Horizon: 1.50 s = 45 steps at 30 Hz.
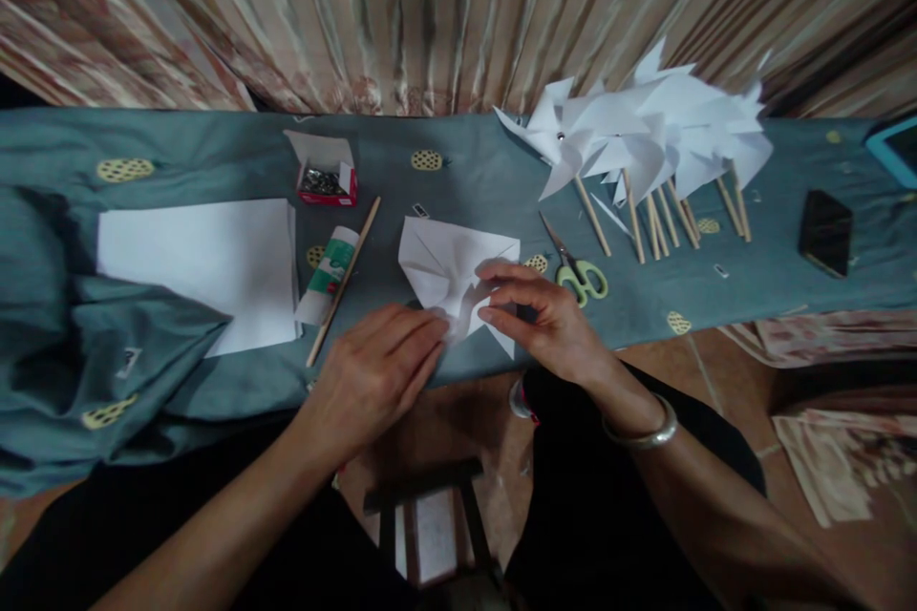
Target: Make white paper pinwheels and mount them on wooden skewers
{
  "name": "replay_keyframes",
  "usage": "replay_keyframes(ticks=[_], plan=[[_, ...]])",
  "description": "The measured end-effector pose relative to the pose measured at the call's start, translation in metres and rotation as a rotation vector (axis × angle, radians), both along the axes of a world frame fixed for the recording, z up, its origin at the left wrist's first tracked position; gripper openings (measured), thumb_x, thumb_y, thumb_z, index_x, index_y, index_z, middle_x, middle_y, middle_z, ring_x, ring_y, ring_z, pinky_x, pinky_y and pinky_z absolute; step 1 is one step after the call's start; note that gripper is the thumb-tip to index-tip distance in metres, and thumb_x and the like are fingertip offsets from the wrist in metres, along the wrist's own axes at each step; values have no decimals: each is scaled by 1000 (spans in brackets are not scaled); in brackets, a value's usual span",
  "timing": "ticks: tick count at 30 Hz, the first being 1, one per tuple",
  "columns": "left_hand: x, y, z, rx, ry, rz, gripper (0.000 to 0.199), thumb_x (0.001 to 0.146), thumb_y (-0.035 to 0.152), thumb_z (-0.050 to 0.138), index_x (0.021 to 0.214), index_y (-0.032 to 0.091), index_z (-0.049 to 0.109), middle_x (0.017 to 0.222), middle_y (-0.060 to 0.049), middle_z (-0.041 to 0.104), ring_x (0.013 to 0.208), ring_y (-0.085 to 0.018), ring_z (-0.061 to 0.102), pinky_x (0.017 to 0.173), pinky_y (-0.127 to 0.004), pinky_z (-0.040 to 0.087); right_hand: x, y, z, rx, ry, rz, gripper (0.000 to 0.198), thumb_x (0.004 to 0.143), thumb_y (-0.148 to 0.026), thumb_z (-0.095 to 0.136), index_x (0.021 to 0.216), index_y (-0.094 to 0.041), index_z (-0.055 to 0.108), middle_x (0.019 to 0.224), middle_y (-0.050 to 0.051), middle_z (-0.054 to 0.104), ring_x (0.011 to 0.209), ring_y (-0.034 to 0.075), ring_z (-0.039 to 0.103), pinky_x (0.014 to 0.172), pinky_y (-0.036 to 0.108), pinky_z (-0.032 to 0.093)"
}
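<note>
A white paper pinwheel (pixel 437 258), cut and partly folded, lies near the front edge of the cloth-covered table. At its lower left corner, my left hand (pixel 387 358) is closed, fingertips pressed together on the paper. My right hand (pixel 541 315) grips a curled flap on the right side between thumb and fingers. Just beyond the right hand lie scissors (pixel 584 277) with pale green handles. A wooden stick (pixel 344 282) leans over a green and white glue stick (pixel 330 272) to the left of the paper.
Finished white pinwheels (pixel 645 129) on wooden sticks lie piled at the back right. A stack of white paper (pixel 193 258) is at the left, partly under bunched cloth. An open red box (pixel 326 181) holds small metal pieces. A black phone (pixel 825 234) lies far right; a curtain hangs behind.
</note>
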<state>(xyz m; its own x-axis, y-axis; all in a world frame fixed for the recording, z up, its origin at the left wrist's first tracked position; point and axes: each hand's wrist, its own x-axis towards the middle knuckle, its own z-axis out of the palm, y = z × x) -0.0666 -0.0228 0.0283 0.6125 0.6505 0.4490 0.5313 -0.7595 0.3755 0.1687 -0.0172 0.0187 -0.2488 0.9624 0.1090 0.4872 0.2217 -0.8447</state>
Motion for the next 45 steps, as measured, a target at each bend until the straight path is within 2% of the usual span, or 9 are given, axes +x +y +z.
replay_keyframes(ticks=[7,13,29,45], plan=[[11,-6,-9,-6,54,-24,25,93,17,54,116,8,59,100,-11,71,84,-21,66,75,-34,58,-11,4,-1,32,-69,-109,4,80,-22,70,76,-23,70,119,7,66,115,24,61,101,45,45],[11,-6,-11,-21,59,-24,23,92,15,55,113,8,62,109,-13,70,88,-21,66,77,-35,59,-20,5,-2,82,-153,-173,8,77,-19,72,70,-22,69,117,7,67,112,25,62,100,44,47],[14,-3,-11,18,77,-16,18,91,11,54,104,6,66,102,-13,71,82,-21,65,73,-35,59,-27,7,-1,97,-247,-194,10,79,-21,69,69,-23,68,113,6,68,111,26,61,99,45,47],[16,-3,-11,-16,99,19,18,94,14,49,100,9,65,99,-11,71,82,-20,66,72,-33,59,-29,9,-2,118,-281,-200,10,77,-21,72,69,-23,66,112,7,68,109,27,61,98,47,48]])
